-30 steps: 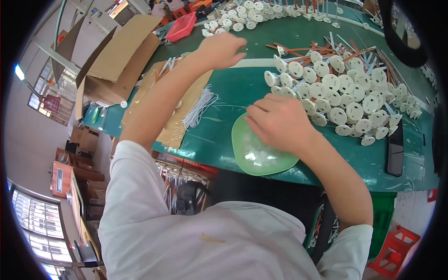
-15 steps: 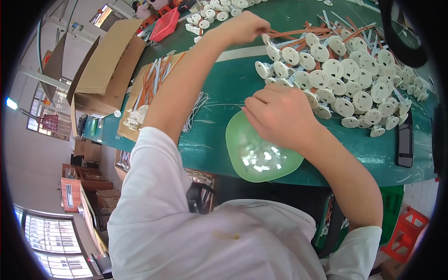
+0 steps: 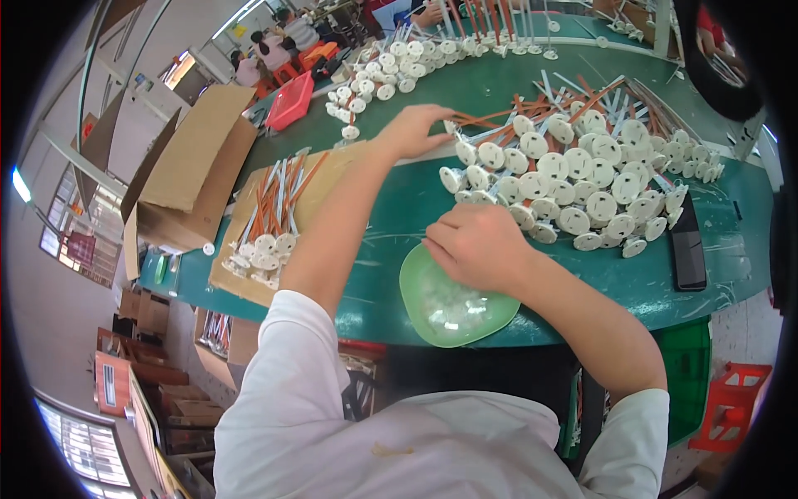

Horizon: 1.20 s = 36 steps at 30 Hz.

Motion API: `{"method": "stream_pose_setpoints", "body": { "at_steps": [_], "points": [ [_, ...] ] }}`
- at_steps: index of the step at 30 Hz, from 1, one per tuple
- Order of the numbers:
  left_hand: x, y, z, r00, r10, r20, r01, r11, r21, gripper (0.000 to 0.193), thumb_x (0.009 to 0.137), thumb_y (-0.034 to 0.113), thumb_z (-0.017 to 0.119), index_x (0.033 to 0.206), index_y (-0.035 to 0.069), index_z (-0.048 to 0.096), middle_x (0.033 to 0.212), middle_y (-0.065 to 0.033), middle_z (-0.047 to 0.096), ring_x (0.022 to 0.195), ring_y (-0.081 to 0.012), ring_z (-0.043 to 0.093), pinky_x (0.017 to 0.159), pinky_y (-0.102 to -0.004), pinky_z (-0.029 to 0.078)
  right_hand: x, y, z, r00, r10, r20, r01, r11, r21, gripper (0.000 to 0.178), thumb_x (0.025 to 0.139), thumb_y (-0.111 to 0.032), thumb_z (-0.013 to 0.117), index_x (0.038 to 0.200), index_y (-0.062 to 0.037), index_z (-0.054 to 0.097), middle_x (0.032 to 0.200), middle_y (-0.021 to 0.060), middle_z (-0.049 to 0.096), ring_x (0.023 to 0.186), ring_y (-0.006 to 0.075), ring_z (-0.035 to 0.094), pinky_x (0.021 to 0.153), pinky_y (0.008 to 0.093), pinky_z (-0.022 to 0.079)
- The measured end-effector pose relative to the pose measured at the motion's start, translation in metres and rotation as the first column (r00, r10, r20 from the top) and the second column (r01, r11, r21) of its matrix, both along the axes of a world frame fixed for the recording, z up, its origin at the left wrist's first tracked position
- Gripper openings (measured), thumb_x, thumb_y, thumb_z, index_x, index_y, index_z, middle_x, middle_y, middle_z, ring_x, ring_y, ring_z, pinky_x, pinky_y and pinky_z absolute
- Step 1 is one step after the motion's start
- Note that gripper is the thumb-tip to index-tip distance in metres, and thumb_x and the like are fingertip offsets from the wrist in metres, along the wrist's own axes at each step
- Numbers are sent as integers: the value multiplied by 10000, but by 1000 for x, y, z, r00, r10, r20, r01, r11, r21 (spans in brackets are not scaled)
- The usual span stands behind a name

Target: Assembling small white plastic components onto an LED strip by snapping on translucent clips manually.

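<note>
A heap of white round discs (image 3: 573, 166), fixed to orange and silver strips (image 3: 582, 100), lies on the green table. At its left edge my left hand (image 3: 416, 131) has thumb and fingers closed about a white disc (image 3: 451, 127) with an orange strip. My right hand (image 3: 482, 243) is curled up at the near side of the heap, above the rim of a light green bowl (image 3: 414, 287). Small clear pieces (image 3: 455, 309) show in the bowl. Whatever the right fingers hold is hidden behind the hand.
Left of my arm, more disc-ended strips (image 3: 270, 241) rest on flat cardboard (image 3: 332, 170). An open carton (image 3: 183, 166) and a red tray (image 3: 291, 101) stand farther left. A phone (image 3: 687, 259) lies on the right. Beyond are another disc heap (image 3: 391, 65) and co-workers (image 3: 274, 46).
My view has tilted, so the far table and co-workers now show. My left hand's fingers look more spread about the disc. The right hand stays closed by the bowl.
</note>
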<state>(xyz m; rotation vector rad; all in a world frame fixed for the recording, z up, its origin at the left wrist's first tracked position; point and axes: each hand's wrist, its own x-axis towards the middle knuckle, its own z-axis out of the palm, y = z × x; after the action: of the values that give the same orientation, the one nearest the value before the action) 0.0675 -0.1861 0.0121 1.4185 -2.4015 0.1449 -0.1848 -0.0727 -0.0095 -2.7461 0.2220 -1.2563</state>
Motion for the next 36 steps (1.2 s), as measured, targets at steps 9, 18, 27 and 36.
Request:
{"method": "stream_pose_setpoints", "body": {
  "at_steps": [9, 18, 27, 36],
  "points": [
    [-1, -2, -1, 997, 66, 49, -66, 998, 1, 338, 819, 110, 737, 1144, 27, 699, 1031, -152, 717, 938, -337, 679, 857, -417, 537, 0, -2, 0, 999, 7, -33, -7, 1000, -14, 138, 810, -161, 705, 720, -84, 635, 657, 40, 603, 653, 238, 635, 571, 374, 513],
    [76, 115, 86, 860, 408, -307, -411, 910, 58, 317, 896, 129, 717, 1163, -37, 674, 1007, -139, 742, 990, -256, 709, 875, -356, 552, -3, 0, 9, 1000, 13, -13, -13, 999, -29, 101, 805, -151, 714, 764, -81, 655, 698, 37, 638, 661, 233, 641, 575, 366, 518],
    [-58, 163, 16, -77, 207, -975, 521, 843, 138, 356, 987, 53, 597, 1321, -54, 540, 1278, -189, 617, 1179, -266, 631, 1031, -348, 520, -4, -9, 24, 903, -74, 423, 82, 997, -2, 271, 714, -39, 804, 962, -59, 697, 861, 76, 694, 753, 260, 664, 639, 352, 529],
    [-58, 167, -20, -70, 104, -992, 599, 800, 42, 464, 860, 62, 756, 1277, -63, 595, 1179, -151, 669, 1085, -236, 653, 987, -390, 523, -8, -15, 29, 923, 31, 385, -40, 999, 15, 340, 694, -26, 834, 1012, -22, 715, 961, 101, 702, 766, 255, 663, 665, 336, 540]
  ]
}}
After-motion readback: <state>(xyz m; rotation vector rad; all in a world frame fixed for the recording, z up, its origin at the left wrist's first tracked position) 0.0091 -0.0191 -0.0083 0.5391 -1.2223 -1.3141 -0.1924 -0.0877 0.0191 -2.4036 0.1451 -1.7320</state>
